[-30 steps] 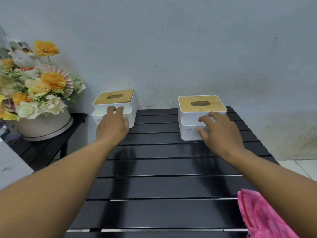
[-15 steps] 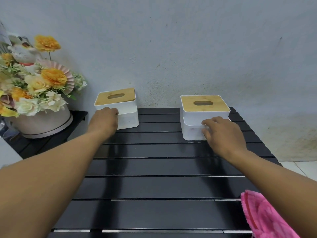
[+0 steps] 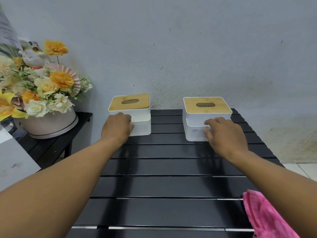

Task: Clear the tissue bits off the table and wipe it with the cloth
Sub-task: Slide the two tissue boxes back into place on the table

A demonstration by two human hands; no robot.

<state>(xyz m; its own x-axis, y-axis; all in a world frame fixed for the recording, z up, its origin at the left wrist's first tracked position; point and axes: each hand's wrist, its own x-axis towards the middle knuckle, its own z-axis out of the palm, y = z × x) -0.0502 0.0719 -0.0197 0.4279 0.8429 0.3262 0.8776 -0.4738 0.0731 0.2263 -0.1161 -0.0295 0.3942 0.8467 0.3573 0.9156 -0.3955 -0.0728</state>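
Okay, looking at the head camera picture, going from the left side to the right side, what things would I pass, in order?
flower arrangement → left tissue box → right tissue box → pink cloth

Home corner — flower pot (image 3: 49, 125) w/ lucky-cat figurine (image 3: 33, 56), tissue boxes (image 3: 131, 114), slatted table (image 3: 163, 186).

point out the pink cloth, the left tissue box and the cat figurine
pink cloth (image 3: 267, 215): head view, middle of the visible fabric
left tissue box (image 3: 137, 114): head view, white front wall below the wooden lid
cat figurine (image 3: 33, 57): head view, its face
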